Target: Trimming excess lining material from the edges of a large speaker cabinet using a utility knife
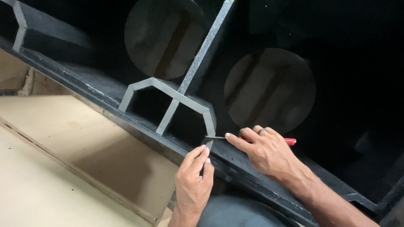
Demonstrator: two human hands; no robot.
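Pressing blade [215,137]: right hand [265,151]; left hand [194,180] pinching grey strip [209,145].

From my feed the light is uneven — the pale wooden panels [63,159] at lower left are bright and evenly lit, while the black cabinet [336,84] at upper right sinks into deep shadow. Focus is sharp, no glare.

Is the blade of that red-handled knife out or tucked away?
Out. The red-handled knife in the right hand shows a thin bare blade reaching the grey strip, which the left hand pinches.
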